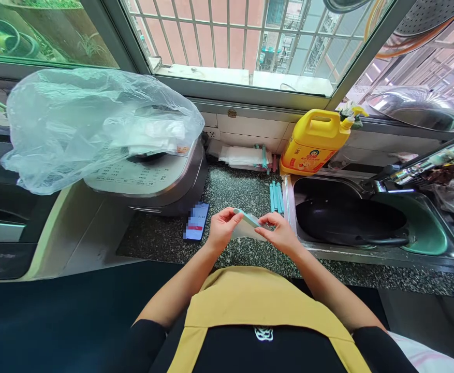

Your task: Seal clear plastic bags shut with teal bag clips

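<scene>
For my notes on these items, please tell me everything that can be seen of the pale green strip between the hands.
The pale green strip is narrow, straight and smooth, plastic-like in look. It is held slanting above the speckled countertop, its left end higher in the picture. The left hand pinches that end; the right hand holds the other, partly covering it. Translucent film shows along its lower side; whether the strip grips it, I cannot tell.

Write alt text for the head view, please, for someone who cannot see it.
The left hand and right hand hold a pale green strip, with translucent plastic beneath, over a speckled counter, between a phone and a sink holding a black pan.
</scene>
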### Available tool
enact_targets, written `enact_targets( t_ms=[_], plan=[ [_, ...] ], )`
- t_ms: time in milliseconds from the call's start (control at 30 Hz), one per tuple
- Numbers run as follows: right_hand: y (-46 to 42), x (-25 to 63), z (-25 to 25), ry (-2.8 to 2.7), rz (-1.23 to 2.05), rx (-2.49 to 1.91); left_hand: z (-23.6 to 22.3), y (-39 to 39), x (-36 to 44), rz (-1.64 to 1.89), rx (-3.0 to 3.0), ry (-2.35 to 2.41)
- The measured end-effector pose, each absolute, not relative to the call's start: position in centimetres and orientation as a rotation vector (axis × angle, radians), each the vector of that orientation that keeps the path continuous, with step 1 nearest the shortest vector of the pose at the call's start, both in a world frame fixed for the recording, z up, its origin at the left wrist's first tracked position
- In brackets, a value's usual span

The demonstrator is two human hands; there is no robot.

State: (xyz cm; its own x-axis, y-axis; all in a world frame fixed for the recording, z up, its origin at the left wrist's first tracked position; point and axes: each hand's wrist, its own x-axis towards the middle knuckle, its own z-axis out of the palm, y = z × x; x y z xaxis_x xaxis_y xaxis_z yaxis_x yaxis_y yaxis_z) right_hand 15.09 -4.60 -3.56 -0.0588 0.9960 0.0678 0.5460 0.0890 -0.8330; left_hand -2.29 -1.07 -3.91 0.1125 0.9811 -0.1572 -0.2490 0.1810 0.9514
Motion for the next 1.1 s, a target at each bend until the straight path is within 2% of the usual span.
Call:
enact_targets(
  t_ms=[233,400,600,933,1100],
  plan=[
    [-3.7,15.5,-2.2,-1.679,0.872,-1.499,-4.5,0.4,-2.8,1.106,1.129,0.924],
    [-3.1,16.2,-0.9,-1.502,1.134,-1.452,-5.3,1.5,-3.2,0.890,1.307,0.975],
    [-2.1,17.0,-0.3,-1.386,1.148,-1.464,-5.5,1.2,-3.2,0.724,1.217,0.862],
    [-0.7,17.6,0.5,-1.394,1.119,-1.426,-7.3,0.2,-3.6,0.704,1.145,0.910],
    [-0.2,17.6,1.9,-1.597,1.105,-1.458,-4.8,2.3,-5.2,0.975,1.338,0.917]
  ],
)
